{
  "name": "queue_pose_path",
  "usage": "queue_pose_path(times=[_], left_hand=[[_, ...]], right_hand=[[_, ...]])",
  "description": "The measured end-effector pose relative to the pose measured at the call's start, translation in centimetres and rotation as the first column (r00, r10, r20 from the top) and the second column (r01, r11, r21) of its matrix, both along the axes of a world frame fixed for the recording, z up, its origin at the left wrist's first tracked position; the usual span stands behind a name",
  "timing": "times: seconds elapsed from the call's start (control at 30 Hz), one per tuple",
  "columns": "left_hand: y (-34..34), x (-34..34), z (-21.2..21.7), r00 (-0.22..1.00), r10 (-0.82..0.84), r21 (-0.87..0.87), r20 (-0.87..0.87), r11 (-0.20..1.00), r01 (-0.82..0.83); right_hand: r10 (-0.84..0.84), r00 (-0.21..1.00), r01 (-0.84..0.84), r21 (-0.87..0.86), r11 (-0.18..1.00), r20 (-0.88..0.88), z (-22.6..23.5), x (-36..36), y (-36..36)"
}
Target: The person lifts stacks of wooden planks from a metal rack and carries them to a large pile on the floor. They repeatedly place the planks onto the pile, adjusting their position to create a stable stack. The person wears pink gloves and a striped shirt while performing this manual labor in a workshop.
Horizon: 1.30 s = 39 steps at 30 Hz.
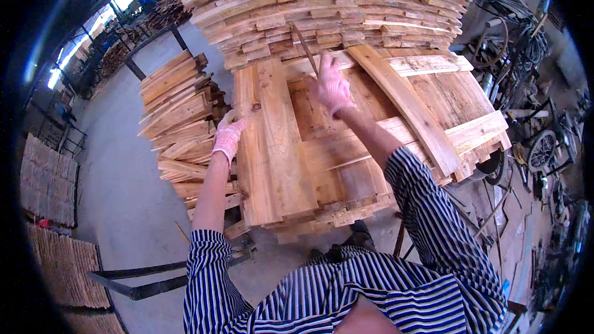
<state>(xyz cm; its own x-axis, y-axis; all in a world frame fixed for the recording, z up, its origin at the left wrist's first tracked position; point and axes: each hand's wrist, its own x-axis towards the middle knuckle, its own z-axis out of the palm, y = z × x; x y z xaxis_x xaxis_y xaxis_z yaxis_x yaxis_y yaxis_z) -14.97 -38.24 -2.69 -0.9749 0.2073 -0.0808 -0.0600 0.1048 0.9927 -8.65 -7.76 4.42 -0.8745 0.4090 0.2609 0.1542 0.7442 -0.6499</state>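
My left hand [229, 137], in a pink-white glove, closes on the left edge of a wide wooden board [250, 142]; its fingertips are partly hidden. A second board [278, 139] lies beside that one, both running away from me across a stack of planks. In my right hand [333, 86], gloved alike, is a thin brown stick [304, 47], its far end raised and tilted left. That hand hovers over the middle of the stack, above brown boards. Right of it, a long plank [405, 111] lies slanted across two paler crosswise strips.
A tall stack of planks [334, 6] rises behind the work. Loose short boards [179, 111] are piled at the left. A black metal frame [142, 284] stands at the lower left. Cables [513, 25] and a wheel [542, 150] crowd the right side.
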Motion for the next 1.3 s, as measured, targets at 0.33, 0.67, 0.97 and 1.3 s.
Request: queue_pose_path(times=[0.33, 0.67, 0.97, 1.3], left_hand=[[0.1, -1.1, -1.9, 0.999, -0.033, 0.044, -0.025, 0.998, 0.034], [3.8, -0.7, 0.1, 0.983, -0.183, 0.034, -0.035, 0.982, 0.184], [1.9, -1.1, 1.6, 0.981, -0.176, -0.607, -0.083, 0.789, 0.091], [2.2, -2.3, -3.9, 0.996, -0.081, -0.176, -0.022, 0.981, 0.076]], right_hand=[[0.498, 0.817, -0.465, -0.179, 0.867, 0.291, 6.9, 9.5, 3.3], [-0.392, 0.898, 0.191, 0.625, 0.757, 0.199, 1.0, 21.6, 22.4], [-0.172, 0.935, -0.019, 0.525, 0.851, 0.312, 2.5, 16.0, 11.7], [0.07, 0.965, -0.157, 0.343, 0.926, 0.253, -3.2, 8.8, -5.3]])
